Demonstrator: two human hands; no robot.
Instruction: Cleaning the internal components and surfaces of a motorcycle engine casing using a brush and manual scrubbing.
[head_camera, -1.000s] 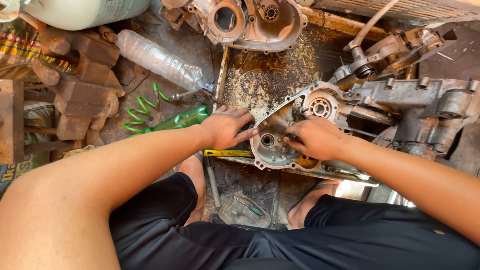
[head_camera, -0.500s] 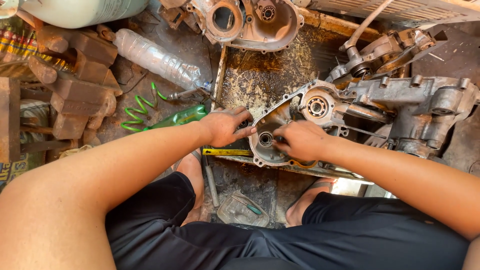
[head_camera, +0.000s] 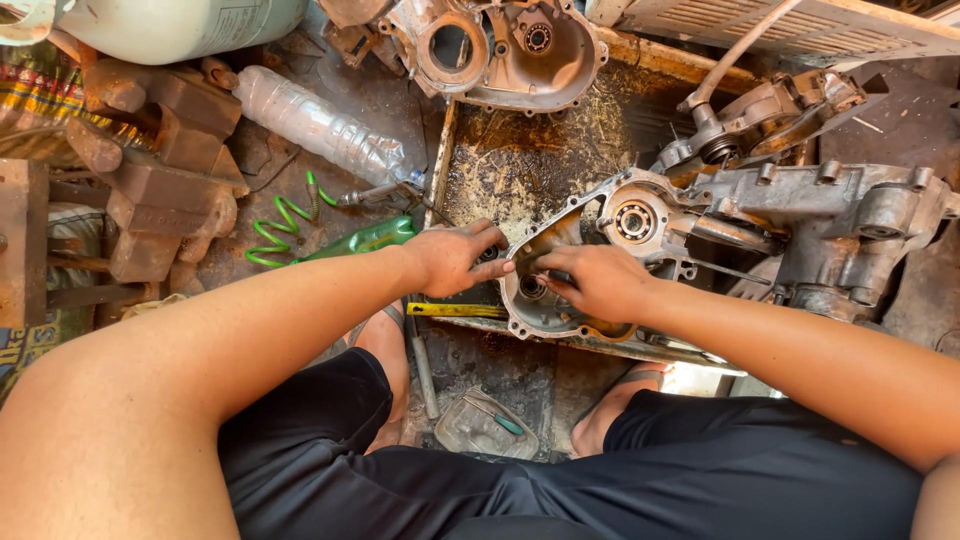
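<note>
A grey metal engine crankcase (head_camera: 800, 215) lies across an oily metal tray (head_camera: 520, 160) in front of me. Its open round end (head_camera: 535, 300) points toward me. My left hand (head_camera: 455, 258) rests on the left rim of that opening, fingers bent over the edge. My right hand (head_camera: 595, 282) sits on the opening's right side, its fingertips pinched inside the cavity on something too small to make out. A bearing (head_camera: 635, 220) shows in the case just beyond my right hand.
A second casing half (head_camera: 500, 45) lies at the tray's far edge. A clear plastic bottle (head_camera: 320, 125), green coiled hose (head_camera: 285, 225), green bottle (head_camera: 365, 240) and rusty metal blocks (head_camera: 160, 180) lie left. A yellow-handled tool (head_camera: 455, 310) lies by my knee, and a small dish (head_camera: 485, 425) sits between my feet.
Both hands have drawn closer together over the case opening. My right hand slid left and its fingers now reach into the cavity.
</note>
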